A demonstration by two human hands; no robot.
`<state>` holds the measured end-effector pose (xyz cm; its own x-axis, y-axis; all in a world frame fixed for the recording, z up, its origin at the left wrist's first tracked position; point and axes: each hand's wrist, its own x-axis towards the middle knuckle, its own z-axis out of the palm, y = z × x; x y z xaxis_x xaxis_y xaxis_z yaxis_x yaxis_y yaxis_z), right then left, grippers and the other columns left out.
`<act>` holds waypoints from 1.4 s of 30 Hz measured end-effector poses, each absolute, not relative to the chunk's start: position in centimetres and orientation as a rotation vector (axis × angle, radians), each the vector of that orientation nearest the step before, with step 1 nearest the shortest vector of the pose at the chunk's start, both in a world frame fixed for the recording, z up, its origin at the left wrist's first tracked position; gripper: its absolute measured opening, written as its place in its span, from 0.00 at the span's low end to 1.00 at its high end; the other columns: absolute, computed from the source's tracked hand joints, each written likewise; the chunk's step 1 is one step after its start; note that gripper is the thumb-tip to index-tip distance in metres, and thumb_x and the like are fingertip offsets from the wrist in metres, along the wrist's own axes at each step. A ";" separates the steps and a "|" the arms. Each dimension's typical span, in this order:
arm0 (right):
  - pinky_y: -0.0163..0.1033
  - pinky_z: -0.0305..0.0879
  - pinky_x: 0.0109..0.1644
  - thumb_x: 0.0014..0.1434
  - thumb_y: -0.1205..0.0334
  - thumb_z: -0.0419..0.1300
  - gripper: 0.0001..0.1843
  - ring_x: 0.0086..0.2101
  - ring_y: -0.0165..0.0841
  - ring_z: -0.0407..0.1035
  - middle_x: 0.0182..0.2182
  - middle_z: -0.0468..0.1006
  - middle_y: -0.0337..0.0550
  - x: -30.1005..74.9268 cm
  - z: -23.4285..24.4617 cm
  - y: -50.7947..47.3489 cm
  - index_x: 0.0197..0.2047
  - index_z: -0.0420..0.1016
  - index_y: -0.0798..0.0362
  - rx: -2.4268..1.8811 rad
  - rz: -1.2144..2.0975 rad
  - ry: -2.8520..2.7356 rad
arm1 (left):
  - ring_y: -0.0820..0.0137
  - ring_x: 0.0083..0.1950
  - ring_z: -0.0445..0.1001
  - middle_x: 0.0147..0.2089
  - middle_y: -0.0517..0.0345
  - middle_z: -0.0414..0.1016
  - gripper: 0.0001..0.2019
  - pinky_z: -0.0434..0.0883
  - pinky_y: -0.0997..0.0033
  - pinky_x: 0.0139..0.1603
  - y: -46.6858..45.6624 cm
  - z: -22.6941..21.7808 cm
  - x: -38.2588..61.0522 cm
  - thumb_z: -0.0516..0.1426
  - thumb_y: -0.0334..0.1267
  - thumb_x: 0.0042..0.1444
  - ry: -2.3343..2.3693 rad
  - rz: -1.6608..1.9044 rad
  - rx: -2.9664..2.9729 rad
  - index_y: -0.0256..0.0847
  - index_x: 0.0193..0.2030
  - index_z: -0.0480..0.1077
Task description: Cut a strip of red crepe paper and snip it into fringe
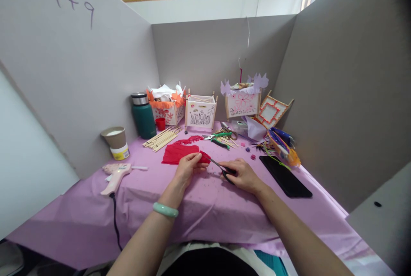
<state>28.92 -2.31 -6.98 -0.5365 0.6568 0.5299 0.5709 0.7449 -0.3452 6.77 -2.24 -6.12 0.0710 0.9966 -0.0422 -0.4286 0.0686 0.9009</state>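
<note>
Between the thumb and fingers of my left hand (189, 168) is pinched a small folded piece of red crepe paper (204, 157). My right hand (244, 176) grips black-handled scissors (228, 172), whose blades reach left to the edge of that red piece. Whether the blades are parted is too small to tell. Behind my left hand, a larger sheet of red crepe paper (175, 152) lies flat on the table. Beyond it lies a fringed red strip (190, 140). Green-handled pliers (218, 138) rest just past my hands.
Bamboo sticks (163, 138), a green bottle (143, 115) and a pink glue gun (118, 176) are on the left. Decorated paper lanterns (201, 112) stand along the back panel. A black phone-like slab (285, 176) lies right, below an orange pouch (284, 147). Grey partitions enclose three sides.
</note>
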 end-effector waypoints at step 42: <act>0.39 0.59 0.44 0.56 0.61 0.60 0.17 0.37 0.34 0.75 0.40 0.82 0.44 28.6 -7.1 -2.1 0.50 0.76 0.49 -0.914 0.157 -2.290 | 0.70 0.26 0.77 0.27 0.49 0.78 0.06 0.73 0.77 0.25 -2.5 -5.9 7.0 0.61 0.34 0.52 0.897 1.284 0.890 0.33 0.34 0.70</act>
<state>28.61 -2.13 -7.09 -0.5396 0.6507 0.5343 0.5717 0.7490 -0.3348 7.05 -2.52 -5.94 0.0713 0.9961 -0.0527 -0.3915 0.0765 0.9170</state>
